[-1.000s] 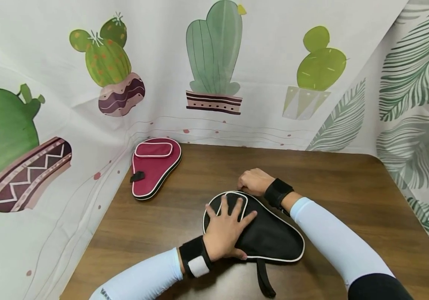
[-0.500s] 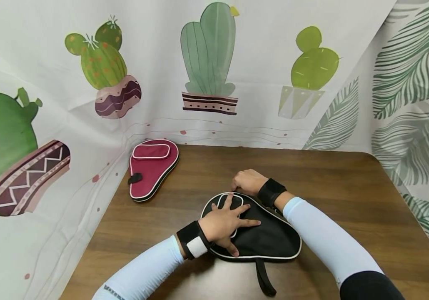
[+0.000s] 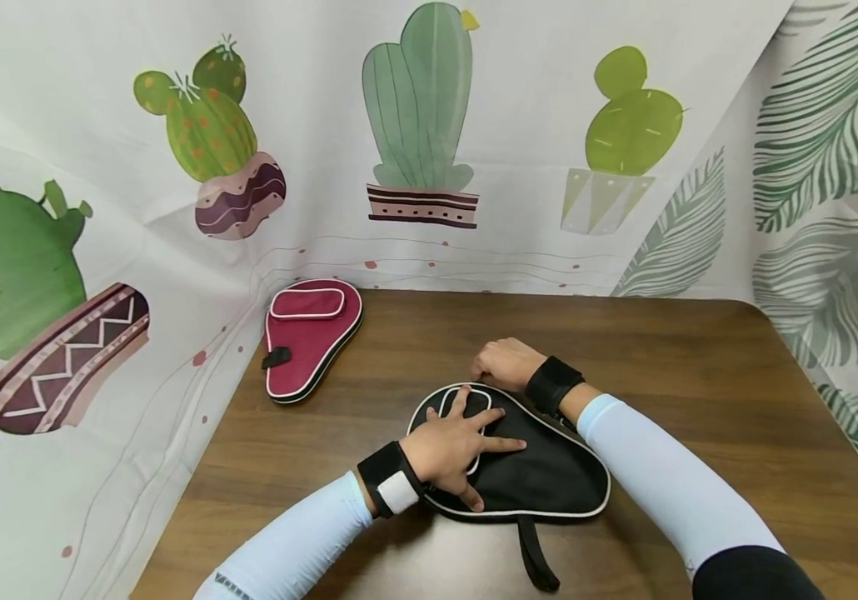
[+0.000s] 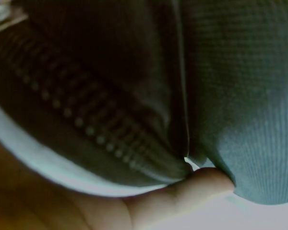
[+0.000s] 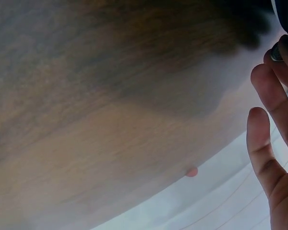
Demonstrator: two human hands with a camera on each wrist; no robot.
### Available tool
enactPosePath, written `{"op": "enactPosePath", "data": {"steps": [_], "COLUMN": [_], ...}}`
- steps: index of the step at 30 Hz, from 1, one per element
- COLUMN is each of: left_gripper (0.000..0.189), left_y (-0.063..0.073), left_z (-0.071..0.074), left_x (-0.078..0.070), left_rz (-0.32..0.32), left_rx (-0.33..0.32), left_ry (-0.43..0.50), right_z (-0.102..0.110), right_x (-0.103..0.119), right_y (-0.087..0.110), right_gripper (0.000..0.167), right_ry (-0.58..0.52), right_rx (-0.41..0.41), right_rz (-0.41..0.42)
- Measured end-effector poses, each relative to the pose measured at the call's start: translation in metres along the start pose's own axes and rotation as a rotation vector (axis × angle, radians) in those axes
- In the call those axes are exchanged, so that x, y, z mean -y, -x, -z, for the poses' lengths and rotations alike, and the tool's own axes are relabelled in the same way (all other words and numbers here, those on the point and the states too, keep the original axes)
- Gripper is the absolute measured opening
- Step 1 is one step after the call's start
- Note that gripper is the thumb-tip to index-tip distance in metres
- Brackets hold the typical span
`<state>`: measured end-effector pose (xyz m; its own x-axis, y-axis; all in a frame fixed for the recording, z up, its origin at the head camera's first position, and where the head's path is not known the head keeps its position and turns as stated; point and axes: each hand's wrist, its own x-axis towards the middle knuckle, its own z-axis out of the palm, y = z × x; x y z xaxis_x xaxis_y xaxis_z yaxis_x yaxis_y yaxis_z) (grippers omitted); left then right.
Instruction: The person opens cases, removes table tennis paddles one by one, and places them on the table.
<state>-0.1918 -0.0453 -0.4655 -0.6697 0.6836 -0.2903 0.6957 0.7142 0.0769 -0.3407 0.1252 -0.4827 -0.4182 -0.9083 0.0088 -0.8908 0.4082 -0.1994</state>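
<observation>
A black table tennis paddle case [image 3: 541, 475] with white piping lies on the wooden table, its narrow end to the right. My left hand [image 3: 447, 454] rests on its wide end with fingers spread, over the outlined pocket. In the left wrist view, the thumb [image 4: 182, 196] lies along the case's edge, beside zipper teeth [image 4: 86, 127]. My right hand [image 3: 507, 364] is at the far edge of the wide end, fingers bent. In the right wrist view its thumb and a finger pinch a small ridged dark zipper pull [image 5: 276, 51]; the other fingers are loosely extended.
A red paddle case [image 3: 309, 342] with white piping lies at the table's back left corner. A black wrist strap [image 3: 536, 558] hangs from the black case toward the near side. A cactus-print cloth [image 3: 324, 125] rises behind the table [image 3: 661, 350].
My left hand has turned clockwise on the case, its fingers now pointing more to the right. My right hand stays at the far edge. The head view has shifted slightly.
</observation>
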Motion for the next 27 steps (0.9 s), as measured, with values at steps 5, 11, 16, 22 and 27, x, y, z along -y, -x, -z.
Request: {"op": "enactPosePath", "data": {"steps": [5, 11, 16, 22, 27], "left_gripper": [0.101, 0.102, 0.102, 0.102, 0.102], "left_y": [0.000, -0.002, -0.003, -0.005, -0.004], "left_z": [0.000, 0.001, 0.003, 0.003, 0.002], "left_x": [0.001, 0.002, 0.002, 0.002, 0.002], "left_rz": [-0.004, -0.011, -0.002, -0.007, 0.002], "left_rx": [-0.005, -0.008, -0.002, -0.006, -0.002], "left_ry": [0.011, 0.015, 0.027, 0.032, 0.024], "right_z": [0.000, 0.000, 0.001, 0.001, -0.003], "right_x": [0.000, 0.001, 0.001, 0.000, -0.003], "right_y": [0.001, 0.004, 0.010, 0.021, 0.029], "right_gripper": [0.039, 0.035, 0.033, 0.034, 0.032], "right_ry": [-0.002, 0.059, 0.046, 0.043, 0.035], "right_rx": [0.002, -0.029, -0.043, -0.019, -0.019], "right_rz": [0.016, 0.017, 0.005, -0.056, -0.065]}}
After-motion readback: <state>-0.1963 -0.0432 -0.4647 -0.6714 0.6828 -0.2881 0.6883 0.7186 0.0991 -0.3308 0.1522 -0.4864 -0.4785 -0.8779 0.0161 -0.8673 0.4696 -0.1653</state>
